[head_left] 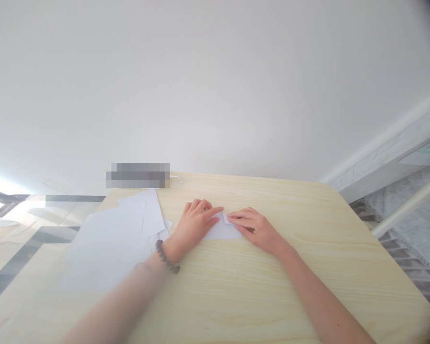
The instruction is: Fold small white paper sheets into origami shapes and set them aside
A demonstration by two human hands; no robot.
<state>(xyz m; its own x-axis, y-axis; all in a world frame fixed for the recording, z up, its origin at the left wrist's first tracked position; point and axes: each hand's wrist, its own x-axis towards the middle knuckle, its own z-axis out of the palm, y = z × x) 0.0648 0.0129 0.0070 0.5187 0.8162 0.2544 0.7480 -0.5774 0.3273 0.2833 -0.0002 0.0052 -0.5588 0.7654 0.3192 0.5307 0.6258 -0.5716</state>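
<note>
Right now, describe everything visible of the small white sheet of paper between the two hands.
The small white sheet of paper looks thin, plain and matte. It lies on the pale wood-grain tabletop, its near edge roughly straight. A folded or raised part shows between the fingertips, though how it is folded cannot be made out. The bare left hand covers its left side, the bare right hand touches its right side, and together they hide much of its outline.

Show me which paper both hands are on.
The small white paper between the left hand and right hand; the other sheets overlap each other farther left.
</note>
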